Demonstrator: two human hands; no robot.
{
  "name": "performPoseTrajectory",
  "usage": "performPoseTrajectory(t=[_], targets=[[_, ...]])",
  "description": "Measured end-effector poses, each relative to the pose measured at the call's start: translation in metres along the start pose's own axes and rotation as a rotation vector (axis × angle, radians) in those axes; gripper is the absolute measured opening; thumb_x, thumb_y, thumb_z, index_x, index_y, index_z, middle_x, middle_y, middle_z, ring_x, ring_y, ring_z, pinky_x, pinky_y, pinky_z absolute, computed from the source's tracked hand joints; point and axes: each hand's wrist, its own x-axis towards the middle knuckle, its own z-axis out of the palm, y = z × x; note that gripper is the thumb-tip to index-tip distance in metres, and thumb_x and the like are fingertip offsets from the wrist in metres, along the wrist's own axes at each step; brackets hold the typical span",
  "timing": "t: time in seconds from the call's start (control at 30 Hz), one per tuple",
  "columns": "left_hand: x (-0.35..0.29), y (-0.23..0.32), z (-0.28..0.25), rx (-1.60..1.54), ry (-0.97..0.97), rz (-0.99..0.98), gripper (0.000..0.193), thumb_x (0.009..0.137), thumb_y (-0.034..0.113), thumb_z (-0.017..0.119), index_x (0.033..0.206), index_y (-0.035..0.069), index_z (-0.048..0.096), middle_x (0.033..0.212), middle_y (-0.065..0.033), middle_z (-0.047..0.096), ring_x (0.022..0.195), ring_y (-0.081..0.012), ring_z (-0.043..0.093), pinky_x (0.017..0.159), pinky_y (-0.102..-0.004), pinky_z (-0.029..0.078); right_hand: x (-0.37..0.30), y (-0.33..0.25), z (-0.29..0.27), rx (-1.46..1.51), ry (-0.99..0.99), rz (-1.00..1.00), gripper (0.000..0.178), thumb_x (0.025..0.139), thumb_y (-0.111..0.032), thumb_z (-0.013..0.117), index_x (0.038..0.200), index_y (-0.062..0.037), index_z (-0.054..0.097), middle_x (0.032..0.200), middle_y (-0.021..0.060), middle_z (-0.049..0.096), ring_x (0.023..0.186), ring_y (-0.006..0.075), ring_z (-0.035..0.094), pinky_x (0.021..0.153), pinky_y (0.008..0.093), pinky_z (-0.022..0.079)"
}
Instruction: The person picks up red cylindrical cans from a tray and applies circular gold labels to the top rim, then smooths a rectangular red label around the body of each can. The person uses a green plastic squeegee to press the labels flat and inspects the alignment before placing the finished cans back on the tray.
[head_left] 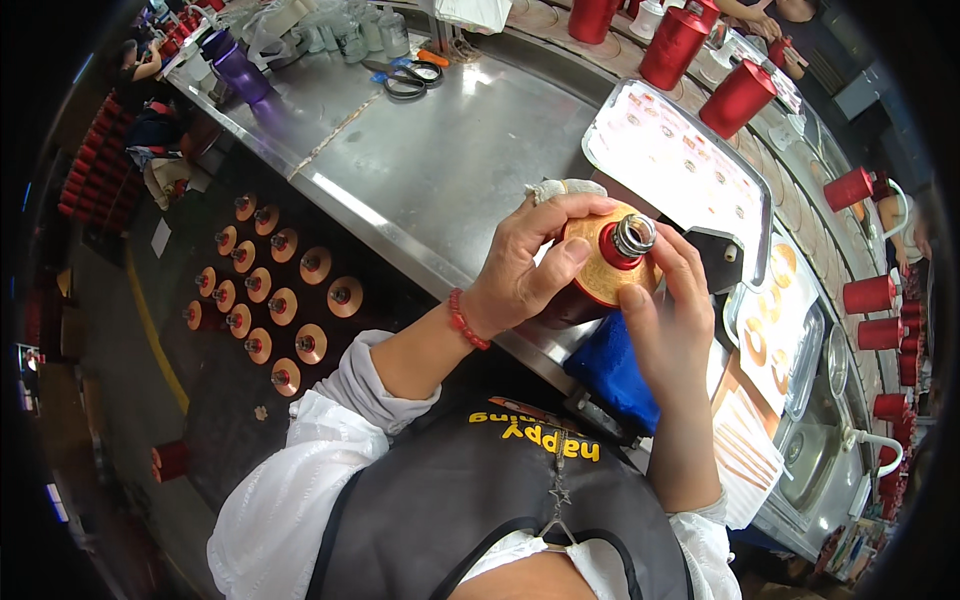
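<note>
Between my two hands, above the metal bench, is a red bottle with a clear threaded glass neck (635, 235) and a round gold label (600, 268) over its shoulder. Its neck tips toward me. My left hand (530, 255) wraps the bottle's left side, the thumb lying on the gold label; one finger wears a pale wrapping. On the right side, my right hand (672, 300) grips it, thumb on the label's near edge and fingers around the far side. The bottle's lower body is mostly hidden by my hands.
Black-and-orange scissors (408, 78), a purple drinking bottle (238, 68) and glass jars (350, 40) stand at the back of the bench. A tray (600, 150) holds a bright sheet. Red bottles (738, 98) line the conveyor; several gold-topped bottles (283, 306) stand lower left.
</note>
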Motion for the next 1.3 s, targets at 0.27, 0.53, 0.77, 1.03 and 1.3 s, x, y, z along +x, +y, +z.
performPoseTrajectory(t=[0.27, 0.53, 0.77, 1.03, 1.3], targets=[[-0.004, 0.003, 0.002, 0.200, 0.109, 0.090, 0.042, 0.102, 0.026, 0.049, 0.133, -0.001, 0.056, 0.133, -0.0174, 0.058, 0.124, -0.0278, 0.054, 0.110, -0.0397, 0.039, 0.001, 0.019, -0.006, 0.328, -0.084, 0.013, 0.055, 0.096, -0.032, 0.067, 0.139, -0.0002, 0.056, 0.135, 0.0191, 0.055, 0.125, 0.0305, 0.055, 0.105, 0.0379, 0.042], [-0.031, 0.021, 0.027, 0.903, 0.085, 0.597, 0.031, 0.089, 0.019, 0.067, 0.120, 0.021, 0.072, 0.128, 0.0022, 0.063, 0.128, -0.0235, 0.043, 0.119, -0.0524, 0.021, -0.022, 0.026, -0.014, 0.734, -0.119, 0.246, 0.060, 0.100, -0.030, 0.064, 0.149, -0.0005, 0.046, 0.137, 0.0145, 0.056, 0.123, 0.0199, 0.054, 0.104, 0.0302, 0.043], [-0.024, 0.035, 0.010, 0.647, 0.004, 0.445, 0.028, 0.094, 0.020, 0.066, 0.119, 0.009, 0.068, 0.121, -0.0100, 0.064, 0.113, -0.0235, 0.051, 0.115, -0.0441, 0.029, -0.026, 0.028, -0.059, 0.727, 0.032, 0.355, 0.037, 0.099, -0.007, 0.056, 0.135, 0.0009, 0.047, 0.106, 0.0145, 0.070, 0.101, 0.0206, 0.069, 0.088, 0.0326, 0.056], [-0.012, 0.019, 0.031, 0.199, 0.136, -0.015, 0.058, 0.094, 0.029, 0.067, 0.139, 0.000, 0.045, 0.131, -0.0167, 0.052, 0.122, -0.0270, 0.047, 0.107, -0.0393, 0.037, -0.020, 0.021, -0.056, 0.474, 0.082, 0.264, 0.023, 0.095, -0.019, 0.072, 0.110, -0.0025, 0.064, 0.095, 0.0004, 0.065, 0.087, 0.0072, 0.058, 0.077, 0.0228, 0.048], [-0.012, 0.018, 0.028, 0.126, 0.099, -0.056, 0.058, 0.095, 0.027, 0.066, 0.140, -0.002, 0.042, 0.131, -0.0167, 0.051, 0.121, -0.0240, 0.051, 0.106, -0.0367, 0.041, -0.024, 0.021, -0.053, 0.569, 0.078, 0.324, 0.029, 0.089, -0.012, 0.068, 0.115, -0.0014, 0.057, 0.100, 0.0047, 0.063, 0.090, 0.0091, 0.058, 0.080, 0.0232, 0.048]])
